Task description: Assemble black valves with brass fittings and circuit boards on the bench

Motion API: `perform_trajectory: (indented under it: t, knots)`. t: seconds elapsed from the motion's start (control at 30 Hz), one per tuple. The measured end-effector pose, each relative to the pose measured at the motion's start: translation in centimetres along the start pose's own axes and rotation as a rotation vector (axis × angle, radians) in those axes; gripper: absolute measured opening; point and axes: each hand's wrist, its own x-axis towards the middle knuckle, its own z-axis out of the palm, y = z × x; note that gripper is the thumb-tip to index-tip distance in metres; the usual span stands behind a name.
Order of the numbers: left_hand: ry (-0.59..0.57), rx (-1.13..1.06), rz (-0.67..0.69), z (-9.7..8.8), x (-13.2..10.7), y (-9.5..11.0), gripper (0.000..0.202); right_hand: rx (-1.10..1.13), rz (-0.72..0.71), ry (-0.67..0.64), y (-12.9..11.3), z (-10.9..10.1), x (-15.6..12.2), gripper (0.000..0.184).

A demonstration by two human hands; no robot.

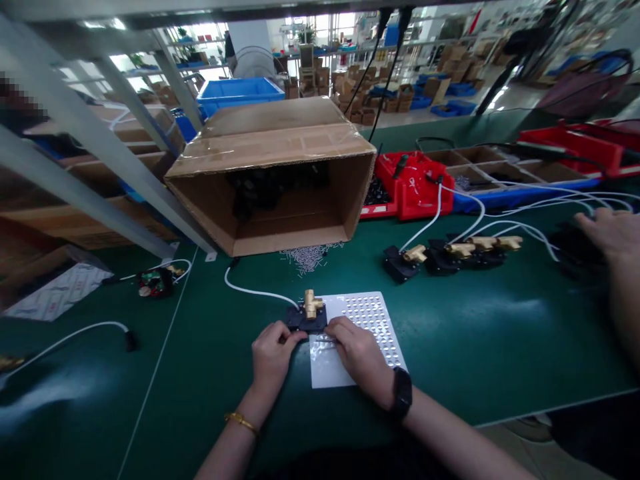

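Note:
A black plastic housing (300, 321) with a brass T-shaped fitting (311, 305) on top sits between my hands, a white cable (260, 291) running from it toward the upper left. My left hand (273, 350) grips the housing's lower left edge, thumb and fingers closed. At its lower right corner, my right hand (355, 347) pinches the edge with bent fingers. A thin, greyish object (325, 341) shows by the right fingertips, too blurred to name. Beneath lies a white sheet of round silvery stickers (373, 313), partly covered by the housing and right hand.
An open cardboard box (270, 143) holds dark parts. Loose small screws (309, 257) lie before it. Several similar brass-fitted units (460, 253) stand to the right, near red bins (420, 190). Another person's hand (613, 230) reaches in at the right edge. An opened unit (155, 283) lies left.

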Motion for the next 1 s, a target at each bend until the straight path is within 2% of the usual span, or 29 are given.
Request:
perform_trajectory:
  t: [0.07, 0.13, 0.2, 0.23, 0.27, 0.3, 0.37, 0.4, 0.43, 0.53, 0.6, 0.67, 0.73, 0.77, 0.87, 0.93, 1.0]
  knots:
    - [0.108, -0.198, -0.211, -0.8, 0.3, 0.8, 0.026, -0.002, -0.027, -0.013, 0.5, -0.3, -0.9, 0.033]
    - [0.184, -0.543, -0.420, -2.3, 1.7, 1.8, 0.028, 0.002, -0.027, -0.027, 0.8, -0.9, -1.3, 0.033]
    - [0.156, -0.930, -0.577, -3.9, 4.0, 2.8, 0.030, 0.005, 0.044, -0.017, 0.6, -1.7, -0.5, 0.038]
    - [0.126, -1.081, -0.621, -4.6, 5.3, 3.4, 0.029, 0.004, 0.102, -0.020, 0.4, -2.0, 0.3, 0.050]
    - [0.147, -1.170, -0.624, -5.1, 6.4, 4.1, 0.027, 0.004, 0.159, -0.038, 0.1, -2.2, 1.2, 0.064]
    - [0.215, -1.193, -0.585, -5.3, 7.2, 4.9, 0.024, 0.008, 0.199, -0.076, -0.3, -2.2, 2.1, 0.074]
    - [0.404, -1.066, -0.406, -5.0, 7.9, 7.0, 0.020, 0.030, 0.211, -0.150, -0.9, -2.0, 3.7, 0.069]
    - [0.449, -0.959, -0.304, -4.6, 7.6, 8.2, 0.022, 0.043, 0.199, -0.162, -1.2, -1.8, 4.1, 0.061]
    - [0.440, -0.845, -0.205, -4.1, 7.1, 9.5, 0.026, 0.055, 0.191, -0.153, -1.4, -1.7, 4.2, 0.053]
    - [0.166, -0.582, 0.050, -2.6, 5.3, 13.4, 0.032, 0.083, 0.230, -0.044, -1.3, -1.7, 2.9, 0.043]
    - [-0.003, -0.487, 0.200, -1.5, 5.5, 16.1, 0.031, 0.079, 0.296, 0.044, -0.7, -2.6, 1.5, 0.042]
    - [-0.130, -0.469, 0.283, 0.3, 7.4, 18.7, 0.031, 0.027, 0.376, 0.140, 0.6, -4.1, 0.7, 0.042]
    - [-0.207, -0.500, 0.291, 3.0, 10.4, 20.8, 0.030, -0.063, 0.452, 0.224, 2.3, -5.7, 0.7, 0.041]
    - [-0.219, -0.517, 0.252, 4.6, 11.9, 21.5, 0.031, -0.115, 0.490, 0.260, 3.4, -6.4, 1.0, 0.040]
    - [-0.263, -0.538, 0.084, 9.1, 14.6, 22.0, 0.052, -0.252, 0.599, 0.342, 6.1, -7.2, 1.8, 0.039]
    - [-0.255, -0.496, 0.091, 10.9, 13.9, 20.9, 0.063, -0.293, 0.605, 0.378, 7.3, -7.1, 1.7, 0.041]
    - [-0.248, -0.459, 0.124, 11.6, 11.6, 19.0, 0.058, -0.276, 0.530, 0.402, 7.9, -7.0, 0.8, 0.040]
